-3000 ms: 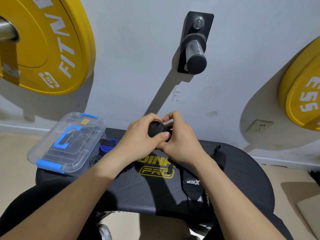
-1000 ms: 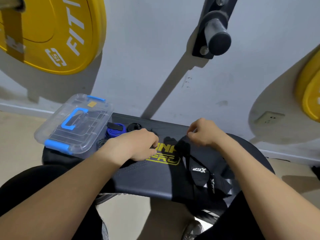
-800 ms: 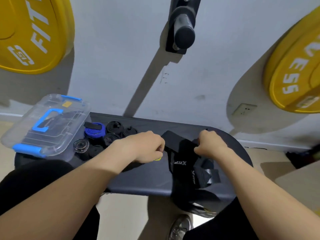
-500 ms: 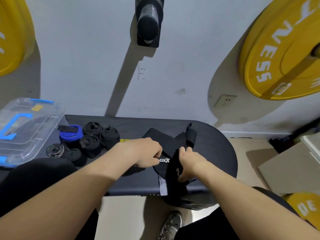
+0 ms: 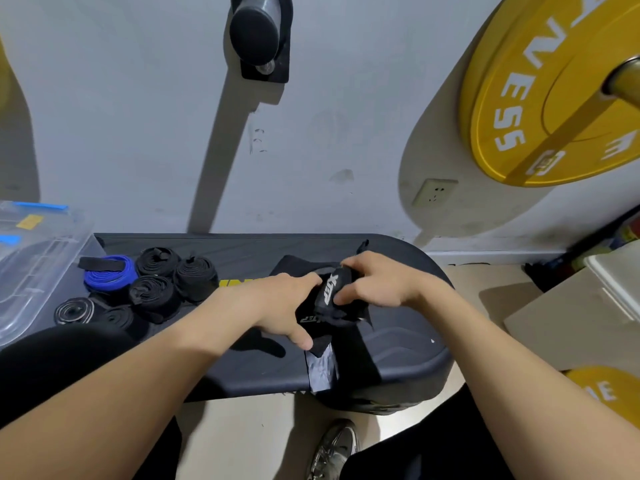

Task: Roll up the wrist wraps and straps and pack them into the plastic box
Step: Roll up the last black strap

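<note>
Grey plaster wall (image 5: 145, 126) rises behind the black padded bench (image 5: 398, 351), whose vinyl top is ribbed near its rounded right end. At that end my left hand (image 5: 280, 306) and my right hand (image 5: 377, 282) both pinch a black woven strap with white lettering (image 5: 330, 289), fingers curled round its bunched folds, thumbs toward each other; its loose tail hangs over the bench's near edge. Half a second ago my right hand sat lower on the strap; it now grips from the far side, and the fabric is gathered tighter. Toward the bench's left end lie the finished rolls: a blue coiled wrap (image 5: 110, 275), several black fabric rolls (image 5: 173, 275) packed against each other, and a black-and-white striped coil (image 5: 73, 310) nearest me. A clear plastic box with blue clips (image 5: 31, 271) stands at the far left end, lid shut. A yellow rubber weight plate (image 5: 554, 95) hangs on the wall at the right.
</note>
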